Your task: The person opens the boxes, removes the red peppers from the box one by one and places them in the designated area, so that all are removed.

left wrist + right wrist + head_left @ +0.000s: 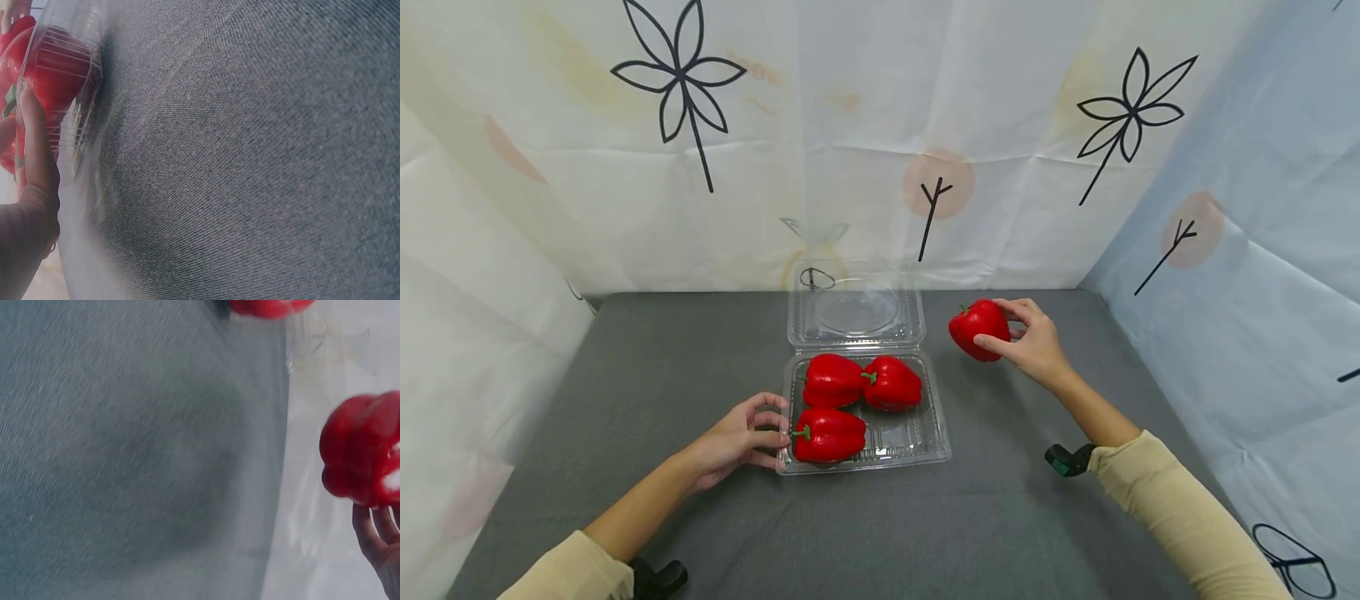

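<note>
A red bell pepper (pixel 979 330) is held in my right hand (pixel 1033 342), raised above the cloth to the right of a clear plastic clamshell box (pixel 906 433). In the right wrist view the pepper (pixel 359 447) shows its lobed end, with fingertips against it. My left hand (pixel 737 437) touches the box's left rim with spread, relaxed fingers. Inside the box lie three red peppers: one at back left (pixel 832 381), one at back right (pixel 892 383), one at front left (pixel 831 436). The left wrist view shows a fingertip against the clear wall (pixel 81 69).
The hinged lid (pixel 856 312) stands open behind the box, near the patterned back curtain (pixel 865 108). Grey cloth (pixel 1000 517) covers the table. Curtains also hang at the left (pixel 467 292) and right (pixel 1247 350). Both wrists wear dark straps.
</note>
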A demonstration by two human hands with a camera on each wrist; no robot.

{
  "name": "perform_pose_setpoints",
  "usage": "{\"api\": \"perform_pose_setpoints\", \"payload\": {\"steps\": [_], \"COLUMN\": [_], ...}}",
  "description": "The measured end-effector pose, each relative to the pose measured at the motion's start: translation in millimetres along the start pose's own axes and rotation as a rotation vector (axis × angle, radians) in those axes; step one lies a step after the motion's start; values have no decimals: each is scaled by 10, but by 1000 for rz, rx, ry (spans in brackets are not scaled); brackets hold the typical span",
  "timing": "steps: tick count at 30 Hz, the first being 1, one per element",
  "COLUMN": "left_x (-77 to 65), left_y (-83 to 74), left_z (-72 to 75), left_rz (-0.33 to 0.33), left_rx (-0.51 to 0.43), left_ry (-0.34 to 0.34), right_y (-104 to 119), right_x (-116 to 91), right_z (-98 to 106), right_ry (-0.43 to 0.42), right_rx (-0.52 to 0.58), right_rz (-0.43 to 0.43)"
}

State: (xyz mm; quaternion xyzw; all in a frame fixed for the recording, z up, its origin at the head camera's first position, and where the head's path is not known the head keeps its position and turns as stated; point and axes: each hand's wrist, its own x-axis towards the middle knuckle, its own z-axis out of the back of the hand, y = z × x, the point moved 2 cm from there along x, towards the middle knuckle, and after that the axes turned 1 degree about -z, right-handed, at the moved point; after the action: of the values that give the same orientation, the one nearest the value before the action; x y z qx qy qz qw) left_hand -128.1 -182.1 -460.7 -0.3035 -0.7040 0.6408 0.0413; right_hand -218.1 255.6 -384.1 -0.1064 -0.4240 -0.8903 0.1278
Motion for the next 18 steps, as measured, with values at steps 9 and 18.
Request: {"api": "perform_pose_setpoints", "payload": {"steps": [9,18], "left_x": [-7,2], "left_y": [-12,5], "left_z": [-4,2], "left_rz": [5,1], "left_rx": [5,9], "left_ry": [-8,-7], "right_y": [-283,-537], "right_x": [14,9], "right_z": [79,114], "right_ry": [-159,-252], "right_rx": [-53,-103], "right_rz": [-113,-211]}}
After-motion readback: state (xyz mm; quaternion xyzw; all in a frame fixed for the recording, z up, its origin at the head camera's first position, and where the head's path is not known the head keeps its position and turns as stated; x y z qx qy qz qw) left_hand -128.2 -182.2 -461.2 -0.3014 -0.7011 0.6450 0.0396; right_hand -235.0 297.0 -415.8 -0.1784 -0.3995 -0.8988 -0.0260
